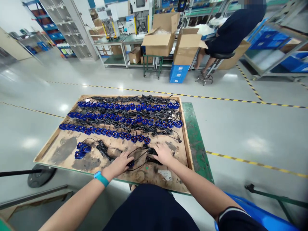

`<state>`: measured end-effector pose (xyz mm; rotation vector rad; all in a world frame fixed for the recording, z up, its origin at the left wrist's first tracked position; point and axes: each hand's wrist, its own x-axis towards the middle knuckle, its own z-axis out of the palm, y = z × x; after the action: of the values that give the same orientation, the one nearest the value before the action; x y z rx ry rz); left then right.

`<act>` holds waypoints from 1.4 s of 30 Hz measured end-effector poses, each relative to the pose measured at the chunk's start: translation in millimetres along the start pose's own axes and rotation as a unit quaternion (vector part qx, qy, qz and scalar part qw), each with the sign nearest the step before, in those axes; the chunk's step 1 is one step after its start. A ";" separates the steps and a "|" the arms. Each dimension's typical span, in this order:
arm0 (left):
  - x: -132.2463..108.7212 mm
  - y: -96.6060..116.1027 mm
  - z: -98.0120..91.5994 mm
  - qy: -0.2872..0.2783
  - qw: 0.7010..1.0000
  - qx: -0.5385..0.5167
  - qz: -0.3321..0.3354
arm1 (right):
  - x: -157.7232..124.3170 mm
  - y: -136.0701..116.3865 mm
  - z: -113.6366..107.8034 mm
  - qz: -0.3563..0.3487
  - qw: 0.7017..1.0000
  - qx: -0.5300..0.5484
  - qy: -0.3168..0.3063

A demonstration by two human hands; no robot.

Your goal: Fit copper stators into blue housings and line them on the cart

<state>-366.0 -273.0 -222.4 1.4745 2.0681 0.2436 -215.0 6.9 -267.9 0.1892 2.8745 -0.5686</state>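
Observation:
My left hand (pixel 121 164), with a turquoise band at the wrist, is curled over a blue round part (pixel 130 164) low in the wooden tray (pixel 187 150); the fingers hide most of it. My right hand (pixel 164 154) closes on a folded black cable bundle (pixel 151 150), and a second black bundle (pixel 154 160) lies just below it. Thin black leads run between the two hands. A small cluster of blue parts (pixel 81 149) with a coiled black cable (pixel 103 149) sits to the left. Beyond my hands, several blue parts (pixel 115 134) lie in rows with their black cables.
A green board (pixel 197 141) shows along the tray's right side. A stand base (pixel 42 175) is on the floor at left, a blue bin (pixel 255 211) at lower right. Further off are cardboard boxes (pixel 158 41), blue crates (pixel 178 73) and a seated person (pixel 237 29).

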 end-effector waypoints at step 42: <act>141.9 101.8 21.4 0.064 0.988 0.031 -0.140 | -3.1 44.1 -44.2 0.033 0.994 0.070 0.081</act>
<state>-303.4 -109.8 -242.3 1.2108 2.3739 0.1670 -212.4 64.3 -243.2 0.3684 2.9707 -0.7776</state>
